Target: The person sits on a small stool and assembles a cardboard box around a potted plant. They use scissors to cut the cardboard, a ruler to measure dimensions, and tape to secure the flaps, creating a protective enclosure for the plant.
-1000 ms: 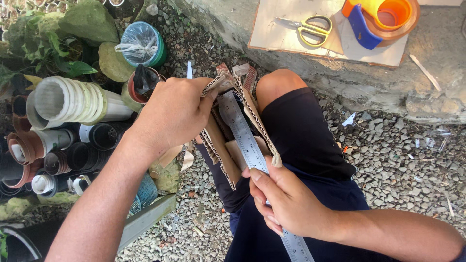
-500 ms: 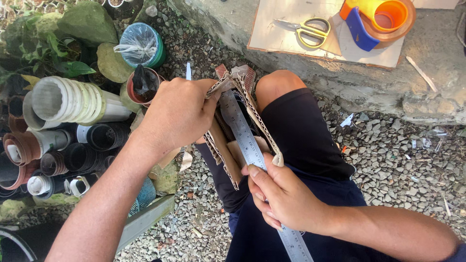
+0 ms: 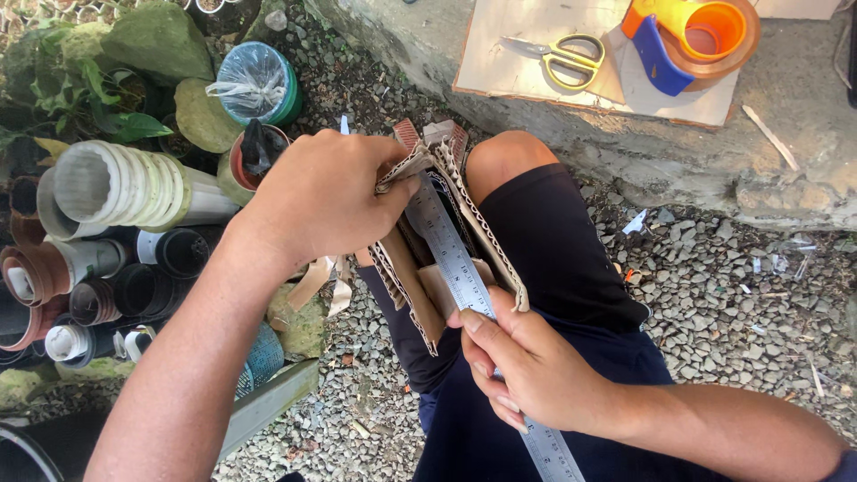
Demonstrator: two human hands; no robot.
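Folded cardboard and a steel ruler held over the lap, beside a concrete ledge.

A concrete ledge (image 3: 714,170) carries a board with yellow scissors (image 3: 558,55) and an orange tape dispenser (image 3: 692,36); stacked plastic pipes (image 3: 116,187) lie left on gravel. Over the knee, the corrugated cardboard piece (image 3: 420,277) is pinched shut at its top edge by the left hand (image 3: 321,201). The right hand (image 3: 527,366) closes its fingers around the metal ruler (image 3: 455,259), which lies inside the cardboard's fold.

Concrete ledge (image 3: 678,170) — board (image 3: 571,80) flat on it.
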